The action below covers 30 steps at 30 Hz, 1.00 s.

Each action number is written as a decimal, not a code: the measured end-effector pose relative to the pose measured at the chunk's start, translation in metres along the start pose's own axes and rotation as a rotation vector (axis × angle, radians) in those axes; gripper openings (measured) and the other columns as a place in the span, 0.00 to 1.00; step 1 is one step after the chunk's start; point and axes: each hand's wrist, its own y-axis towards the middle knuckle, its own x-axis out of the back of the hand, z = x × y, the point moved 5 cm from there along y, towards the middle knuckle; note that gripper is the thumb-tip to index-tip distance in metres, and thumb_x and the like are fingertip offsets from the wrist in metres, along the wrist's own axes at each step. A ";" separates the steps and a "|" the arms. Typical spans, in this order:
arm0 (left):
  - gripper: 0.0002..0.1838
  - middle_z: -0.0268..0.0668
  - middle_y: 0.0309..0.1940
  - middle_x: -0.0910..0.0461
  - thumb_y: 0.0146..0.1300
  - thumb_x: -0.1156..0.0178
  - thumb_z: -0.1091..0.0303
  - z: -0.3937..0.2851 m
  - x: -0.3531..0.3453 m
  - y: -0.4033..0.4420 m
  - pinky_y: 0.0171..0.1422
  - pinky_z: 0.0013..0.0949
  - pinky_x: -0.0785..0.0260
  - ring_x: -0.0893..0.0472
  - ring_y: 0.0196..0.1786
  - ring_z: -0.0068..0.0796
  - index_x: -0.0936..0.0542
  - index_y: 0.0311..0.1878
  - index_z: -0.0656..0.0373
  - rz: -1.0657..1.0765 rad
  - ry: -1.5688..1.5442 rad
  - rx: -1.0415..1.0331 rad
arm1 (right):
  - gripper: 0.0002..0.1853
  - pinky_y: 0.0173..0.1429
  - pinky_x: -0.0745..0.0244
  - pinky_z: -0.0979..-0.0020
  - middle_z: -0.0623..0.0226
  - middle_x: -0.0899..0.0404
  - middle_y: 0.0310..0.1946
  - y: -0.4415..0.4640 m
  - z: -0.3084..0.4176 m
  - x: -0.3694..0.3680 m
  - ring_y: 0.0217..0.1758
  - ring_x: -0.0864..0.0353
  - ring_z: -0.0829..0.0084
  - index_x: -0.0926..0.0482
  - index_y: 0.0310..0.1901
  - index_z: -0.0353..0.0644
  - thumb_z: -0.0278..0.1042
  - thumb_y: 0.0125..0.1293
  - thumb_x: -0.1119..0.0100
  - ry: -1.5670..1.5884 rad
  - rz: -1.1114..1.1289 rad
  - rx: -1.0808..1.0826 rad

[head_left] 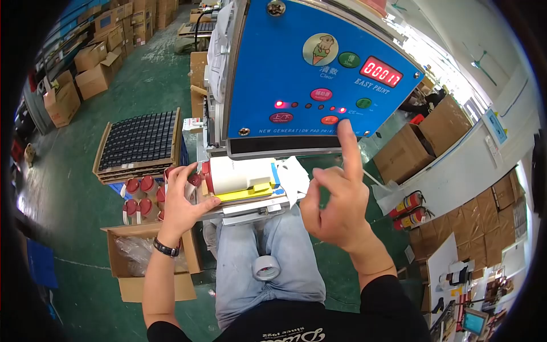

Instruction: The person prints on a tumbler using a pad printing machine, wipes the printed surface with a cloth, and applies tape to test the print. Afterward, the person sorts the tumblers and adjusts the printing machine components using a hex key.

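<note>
Before me a cream-white cylindrical container with a red end (239, 174) lies on its side in a yellow fixture (245, 195) on the machine's work ledge. My left hand (183, 199) is curved around the red end, its thumb along the yellow fixture and its fingers over the top. Above it stands the blue control panel (273, 62) of a pad printer, with a red display (381, 72) reading 00017. My right hand (339, 208) holds nothing. Its index finger is stretched up to the orange button (330, 120), other fingers curled; whether it touches is unclear.
Several red-lidded containers (147, 185) stand at the left beside a stack of black-gridded trays (139, 142). An opened carton (154, 288) with plastic wrap sits below. A tape roll (266, 267) rests on my lap. Cartons (401, 151) and fire extinguishers (409, 203) are at the right.
</note>
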 end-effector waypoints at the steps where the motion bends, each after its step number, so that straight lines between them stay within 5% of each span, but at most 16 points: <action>1: 0.55 0.46 0.71 0.31 0.51 0.16 0.41 0.001 0.006 0.000 0.77 0.50 0.31 0.26 0.70 0.49 0.28 0.78 0.56 -0.017 0.032 -0.022 | 0.08 0.49 0.21 0.76 0.20 0.44 0.81 0.000 0.002 -0.006 0.44 0.12 0.54 0.24 0.41 0.37 0.23 0.61 0.36 -0.084 0.000 0.020; 4: 0.55 0.47 0.70 0.31 0.50 0.15 0.42 0.001 -0.024 -0.010 0.76 0.50 0.30 0.25 0.69 0.50 0.27 0.78 0.57 -0.123 0.001 -0.040 | 0.07 0.25 0.32 0.76 0.20 0.42 0.80 0.009 -0.004 -0.003 0.28 0.19 0.64 0.25 0.34 0.37 0.19 0.56 0.37 -0.367 0.100 0.185; 9: 0.53 0.48 0.69 0.30 0.50 0.15 0.46 0.003 -0.017 -0.008 0.75 0.48 0.29 0.24 0.68 0.50 0.27 0.77 0.58 -0.204 0.014 -0.101 | 0.07 0.23 0.36 0.75 0.18 0.44 0.80 0.019 0.019 0.000 0.29 0.21 0.67 0.25 0.33 0.37 0.18 0.54 0.36 -0.695 0.286 0.197; 12: 0.52 0.48 0.68 0.29 0.50 0.15 0.49 0.004 -0.022 -0.010 0.74 0.45 0.29 0.24 0.67 0.48 0.26 0.77 0.57 -0.209 0.007 -0.055 | 0.09 0.29 0.28 0.76 0.23 0.39 0.79 0.014 0.019 0.009 0.33 0.17 0.67 0.22 0.38 0.36 0.17 0.54 0.37 -0.692 0.338 0.268; 14: 0.52 0.47 0.68 0.28 0.50 0.15 0.50 0.001 -0.023 -0.010 0.73 0.43 0.28 0.23 0.66 0.45 0.26 0.77 0.57 -0.204 -0.012 -0.069 | 0.16 0.38 0.19 0.73 0.35 0.28 0.74 0.006 0.011 0.021 0.34 0.15 0.68 0.20 0.49 0.37 0.18 0.58 0.38 0.161 0.165 0.126; 17: 0.52 0.46 0.67 0.27 0.49 0.14 0.50 0.002 -0.020 -0.012 0.72 0.43 0.27 0.22 0.65 0.45 0.26 0.76 0.57 -0.195 -0.031 -0.045 | 0.26 0.51 0.14 0.64 0.44 0.26 0.71 -0.053 -0.017 -0.005 0.41 0.12 0.64 0.24 0.63 0.35 0.20 0.62 0.39 0.226 0.167 0.293; 19: 0.52 0.46 0.67 0.27 0.48 0.14 0.50 0.001 -0.019 -0.010 0.71 0.42 0.26 0.21 0.63 0.44 0.25 0.76 0.56 -0.181 -0.060 -0.050 | 0.31 0.57 0.15 0.62 0.44 0.25 0.71 -0.079 -0.038 -0.051 0.54 0.14 0.57 0.24 0.68 0.32 0.21 0.61 0.36 0.366 0.157 0.001; 21: 0.52 0.45 0.66 0.26 0.47 0.14 0.50 0.003 -0.022 -0.010 0.70 0.42 0.26 0.20 0.62 0.44 0.25 0.75 0.56 -0.201 -0.055 -0.052 | 0.36 0.75 0.26 0.54 0.44 0.33 0.77 -0.095 -0.043 -0.092 0.73 0.26 0.48 0.30 0.75 0.34 0.24 0.63 0.34 0.548 0.239 -0.312; 24: 0.51 0.44 0.64 0.25 0.46 0.14 0.50 0.005 -0.025 -0.012 0.68 0.42 0.25 0.20 0.60 0.44 0.23 0.74 0.56 -0.225 -0.045 -0.097 | 0.39 0.81 0.35 0.50 0.44 0.38 0.80 -0.105 -0.048 -0.123 0.81 0.36 0.47 0.35 0.78 0.35 0.27 0.65 0.33 0.447 0.240 -0.314; 30: 0.51 0.42 0.63 0.23 0.44 0.14 0.49 0.005 -0.021 -0.013 0.65 0.42 0.25 0.20 0.59 0.45 0.22 0.73 0.55 -0.242 -0.043 -0.110 | 0.41 0.82 0.37 0.48 0.42 0.40 0.82 -0.114 -0.046 -0.149 0.82 0.36 0.44 0.38 0.80 0.36 0.28 0.65 0.34 0.324 0.267 -0.246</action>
